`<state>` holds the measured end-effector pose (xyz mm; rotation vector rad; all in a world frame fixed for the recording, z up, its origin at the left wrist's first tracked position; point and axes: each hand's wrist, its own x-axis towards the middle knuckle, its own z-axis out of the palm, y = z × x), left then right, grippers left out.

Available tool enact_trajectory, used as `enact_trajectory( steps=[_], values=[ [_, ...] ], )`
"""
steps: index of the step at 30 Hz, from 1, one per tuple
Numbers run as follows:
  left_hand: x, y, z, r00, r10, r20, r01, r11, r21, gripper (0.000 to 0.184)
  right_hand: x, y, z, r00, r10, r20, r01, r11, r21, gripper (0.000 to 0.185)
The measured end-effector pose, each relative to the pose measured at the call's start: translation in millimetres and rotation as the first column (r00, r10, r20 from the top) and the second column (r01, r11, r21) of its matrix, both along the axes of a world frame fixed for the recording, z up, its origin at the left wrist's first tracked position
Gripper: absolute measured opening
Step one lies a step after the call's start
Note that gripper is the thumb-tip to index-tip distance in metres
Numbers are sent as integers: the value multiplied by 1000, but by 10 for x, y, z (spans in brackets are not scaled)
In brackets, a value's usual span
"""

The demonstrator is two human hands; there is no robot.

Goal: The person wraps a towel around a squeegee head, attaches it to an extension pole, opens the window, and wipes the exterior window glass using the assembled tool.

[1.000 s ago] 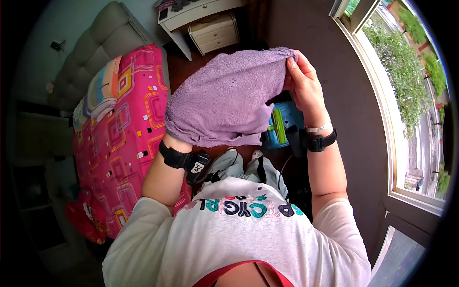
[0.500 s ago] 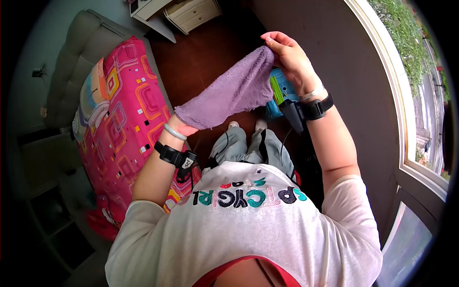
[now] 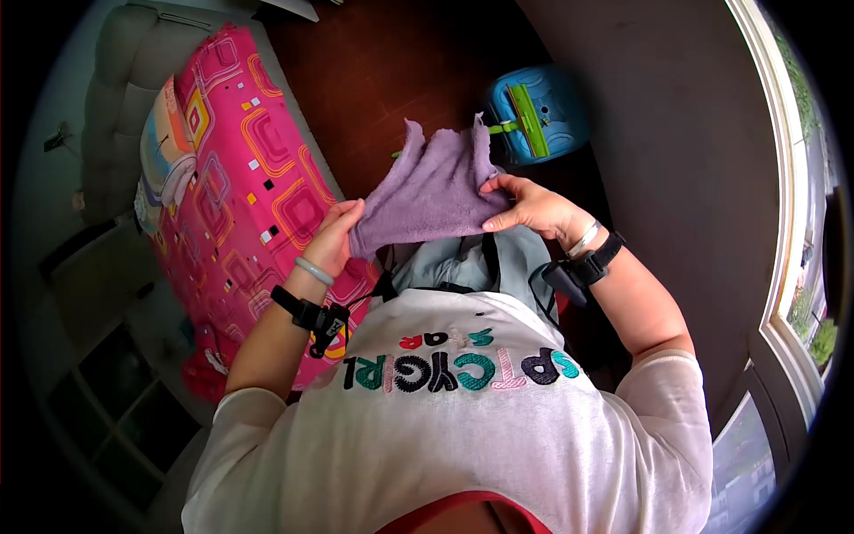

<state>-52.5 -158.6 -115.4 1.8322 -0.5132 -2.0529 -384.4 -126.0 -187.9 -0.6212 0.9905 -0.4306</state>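
Note:
A purple fluffy cloth (image 3: 431, 191) is stretched out in front of my body, its far edge ragged and raised at several corners. My left hand (image 3: 334, 233) pinches its left edge, thumb on top and the other fingers partly hidden. On the right side, my right hand (image 3: 534, 209) grips the cloth between thumb and fingers. Both wrists carry black strapped devices and bracelets.
A bed with a pink patterned cover (image 3: 240, 169) lies to the left, with folded bedding (image 3: 169, 142) on it. Ahead right, a blue bucket (image 3: 565, 116) with a green tool (image 3: 529, 120) stands by the wall. A window (image 3: 787, 240) is at the far right.
Both hands now hold the cloth level and closer to my body; the right hand has come down from high up. The view has shifted, so the blue bucket shows fully.

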Motion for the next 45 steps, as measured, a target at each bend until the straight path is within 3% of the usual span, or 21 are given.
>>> enact_trajectory(
  steps=[2, 6, 9, 10, 13, 16, 17, 18, 20, 23, 25, 26, 27, 31, 34, 36, 37, 38, 40, 43, 45],
  values=[
    [-112, 226, -126, 906, -277, 320, 368, 888, -275, 43, 67, 164, 69, 975, 222, 26, -223, 975, 4, 60],
    [-7, 242, -306, 793, -430, 432, 579, 751, -316, 42, 168, 401, -7, 981, 191, -41, -194, 978, -73, 48],
    [163, 222, -251, 808, -427, 406, 546, 800, -247, 25, 126, 496, 89, 999, 31, -45, -34, 997, -74, 34],
    [196, 203, -171, 745, -488, 455, 601, 787, -139, 21, 94, 543, 125, 998, 24, -59, -29, 996, -79, 34],
    [333, 338, -175, 815, -400, 420, 500, 851, -161, 19, 7, 667, 285, 989, 38, -141, -46, 997, -57, 30],
    [290, 465, -180, 894, -270, 357, 361, 906, -220, 22, -22, 819, 343, 951, 121, -284, -144, 988, -60, 39],
    [229, 523, -250, 958, -91, 272, 157, 960, -233, 23, -12, 904, 321, 941, 79, -329, -120, 987, -107, 46],
    [229, 552, -274, 964, -65, 258, 121, 971, -205, 22, -8, 919, 342, 921, 79, -382, -131, 985, -111, 51],
    [219, 566, -318, 973, -17, 229, 54, 986, -155, 20, 29, 911, 441, 867, 4, -498, -164, 947, -277, 56],
    [338, 605, -564, 907, -295, 301, 359, 915, -186, 13, 81, 849, 437, 825, -100, -557, -172, 894, -415, 51],
    [302, 499, -544, 703, -542, 461, 684, 692, -230, 9, 73, 770, 440, 797, -124, -591, -215, 856, -470, 45],
    [255, 352, -402, 494, -761, 421, 835, 550, 15, 18, 62, 695, 466, 788, -90, -609, -240, 866, -438, 42],
    [301, 303, -435, 324, -863, 387, 932, 361, 23, 19, 59, 637, 447, 805, -109, -583, -228, 851, -474, 38],
    [160, 9, -405, -230, -951, 205, 973, -227, 42, 52, 33, 248, 411, 865, -50, -499, -244, 828, -506, 26],
    [-187, -385, -171, -150, -988, -41, 988, -149, -27, 86, -55, -100, 314, 923, -43, -382, -190, 813, -551, 19],
    [-271, -487, -199, -81, -988, -134, 908, -17, -418, 107, -114, -307, 180, 957, -65, -284, -103, 837, -537, 19],
    [-240, -419, -319, 16, -978, -207, 819, 132, -559, 91, -131, -396, 52, 977, -85, -197, -27, 861, -508, 19],
    [-247, -426, -399, -77, -962, -262, 788, 102, -607, 84, -148, -473, -87, 988, -111, -110, 47, 882, -470, 19],
    [-294, -517, -433, -157, -934, -321, 737, 106, -668, 65, -183, -575, -517, 958, -286, 32, 287, 952, -105, 29],
    [-194, -583, -497, -43, -953, -300, 723, 177, -667, 58, -220, -568, -1533, 818, -553, -157, 560, 705, 435, 26],
    [-69, -658, -446, 75, -922, -379, 795, 285, -535, 61, -97, -454, -2263, 799, -551, -241, 573, 578, 581, 28]
  ],
)
